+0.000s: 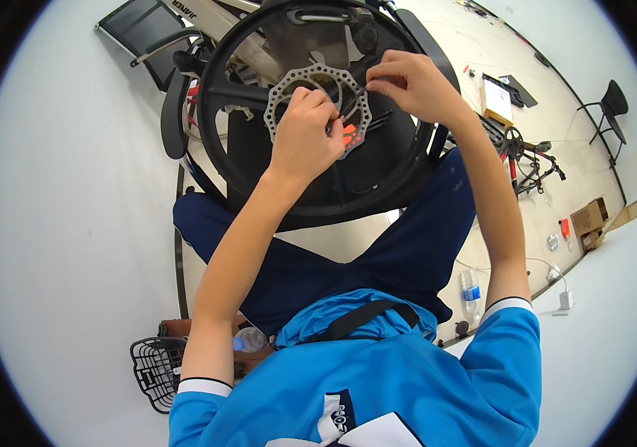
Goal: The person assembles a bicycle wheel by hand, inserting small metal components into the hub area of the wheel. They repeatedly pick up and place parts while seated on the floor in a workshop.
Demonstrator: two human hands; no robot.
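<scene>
A black spoked wheel lies flat before me on a black chair with armrests. At its middle is a silver brake disc ringed with small holes, with an orange-red patch on its near side. My left hand is closed in a pinch over the disc's centre; whatever its fingertips grip is hidden. To the right and a little higher, my right hand pinches a thin dark rod that slants down toward the left fingertips. Several dark thin pieces show beside the disc's right edge.
Chair armrests flank the wheel. On the floor to the right are a bicycle frame with a crank, a white-topped box, a cardboard box and a plastic bottle. A black wire basket stands at lower left.
</scene>
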